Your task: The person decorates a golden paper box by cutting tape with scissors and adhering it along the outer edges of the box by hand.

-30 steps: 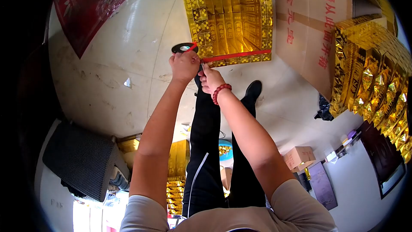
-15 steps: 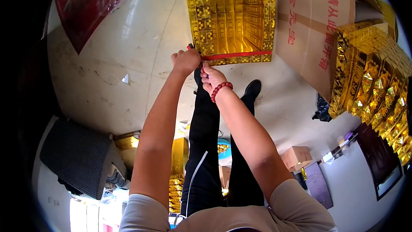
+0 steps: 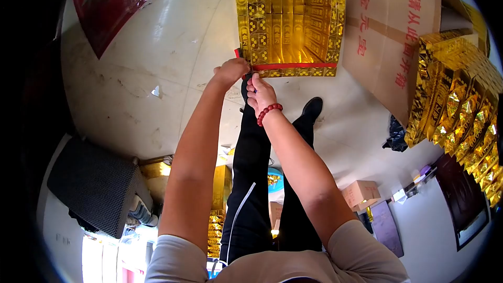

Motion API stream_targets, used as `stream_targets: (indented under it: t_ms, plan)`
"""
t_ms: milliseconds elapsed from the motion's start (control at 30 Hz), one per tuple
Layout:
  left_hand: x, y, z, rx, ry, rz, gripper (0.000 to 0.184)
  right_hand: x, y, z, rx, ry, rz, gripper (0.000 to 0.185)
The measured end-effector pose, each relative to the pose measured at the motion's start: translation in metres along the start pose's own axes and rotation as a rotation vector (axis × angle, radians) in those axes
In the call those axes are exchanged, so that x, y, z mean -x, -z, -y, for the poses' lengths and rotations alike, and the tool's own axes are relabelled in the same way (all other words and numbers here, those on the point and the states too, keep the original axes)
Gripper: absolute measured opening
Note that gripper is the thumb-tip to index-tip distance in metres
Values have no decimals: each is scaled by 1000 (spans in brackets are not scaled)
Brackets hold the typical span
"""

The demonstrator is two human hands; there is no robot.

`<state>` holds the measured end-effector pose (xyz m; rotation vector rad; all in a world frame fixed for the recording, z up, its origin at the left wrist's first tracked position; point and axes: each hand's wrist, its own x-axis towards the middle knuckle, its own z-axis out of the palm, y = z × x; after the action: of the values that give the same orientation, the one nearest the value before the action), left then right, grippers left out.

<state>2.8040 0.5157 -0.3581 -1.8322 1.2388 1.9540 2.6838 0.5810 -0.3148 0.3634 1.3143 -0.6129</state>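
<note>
The left hand [image 3: 231,72] is curled just off the lower left corner of the gold box, clenched about a red-and-black object [image 3: 238,53] of which only a short end shows above the knuckles; the fingers cover the rest, so its full shape cannot be made out. The right hand [image 3: 262,94], just beside it and slightly lower, has thumb and fingers bent together near the same corner; whether they pinch anything cannot be told, the fingertips being too small and crowded to resolve; a beaded bracelet [image 3: 270,112] circles the wrist.

A red strip [image 3: 298,66] runs along the near edge of the gold box [image 3: 257,10], its left end lost among the fingers; the box stands on the pale floor [image 3: 141,63] with its open side toward the viewer, the top cut off by the frame, the inner right wall steeply foreshortened. To its right leans a cardboard carton [image 3: 387,36] with red characters, partly covered by a second gold structure [image 3: 456,84] that the dark lens border crops; a black bag [image 3: 396,135] lies below them, its contents hidden. At upper left a dark red sheet [image 3: 112,5] is cut off by the frame; between the legs a blue basin [image 3: 275,179] shows only in part.
</note>
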Motion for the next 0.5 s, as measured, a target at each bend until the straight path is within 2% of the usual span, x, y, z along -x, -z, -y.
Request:
stream_targets:
  t_ms: [33,167,233,367,467,500]
  plan:
    - [6,3,-9,-179,21,-34,20,2,-2,0,-7,18,-14,31]
    - [4,0,-16,-398,50,-77,26,6,-5,5,-153,-81,0,31]
    - [3,-4,-16,-575,-10,-243,25,5,-6,13,-120,-115,-26,31]
    - [7,-2,-20,-544,-33,-257,23,8,-8,21,-26,-152,-65,31]
    - [12,-3,-23,-608,-135,-367,17,6,-11,23,20,-164,-107,30]
    - [15,-4,-23,-635,-256,-463,14,4,-12,24,21,-165,-105,30]
